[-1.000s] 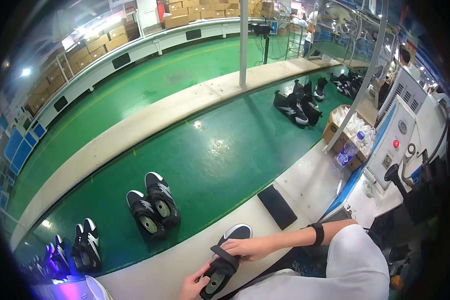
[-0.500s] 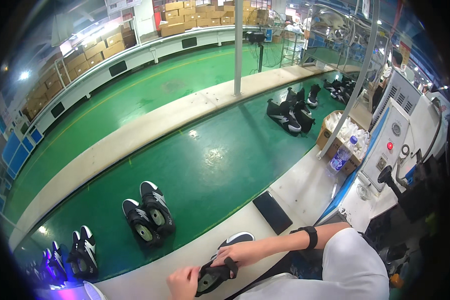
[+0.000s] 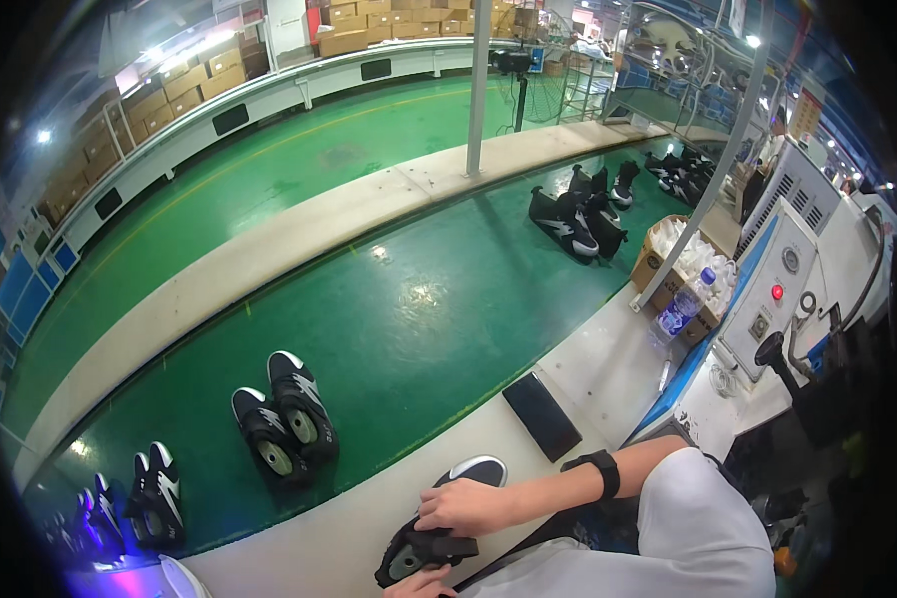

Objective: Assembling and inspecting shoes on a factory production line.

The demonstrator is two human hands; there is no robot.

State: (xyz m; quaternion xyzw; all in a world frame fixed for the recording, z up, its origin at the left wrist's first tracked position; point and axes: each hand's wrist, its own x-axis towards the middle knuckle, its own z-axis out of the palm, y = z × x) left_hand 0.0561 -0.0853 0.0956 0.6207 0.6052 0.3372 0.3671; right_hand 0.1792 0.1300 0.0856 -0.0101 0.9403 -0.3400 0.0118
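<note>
A black and white shoe (image 3: 401,554) lies on the pale ledge just in front of me, its white-edged toe pointing away and to the right. My right hand (image 3: 465,506) is closed over the middle of the shoe, fingers bent onto its upper. A black strap (image 3: 448,547) stretches sideways across the shoe's opening, below that hand. At the heel end, my left hand (image 3: 422,584) grips the shoe's near side, partly cut off by the lower edge. A dark insert shows inside the opening. On my right forearm sits a black band (image 3: 604,474).
A green conveyor belt (image 3: 419,329) runs beyond the ledge, carrying a shoe pair (image 3: 287,419), more shoes at left and a black shoe cluster (image 3: 578,221). A black phone (image 3: 541,416), a bottle (image 3: 680,307) and a carton (image 3: 650,267) are on the right, beside a machine (image 3: 782,259).
My left hand has moved right and down to the heel side. The strap, upright before, now lies lower across the shoe. Shoes on the belt have shifted slightly left.
</note>
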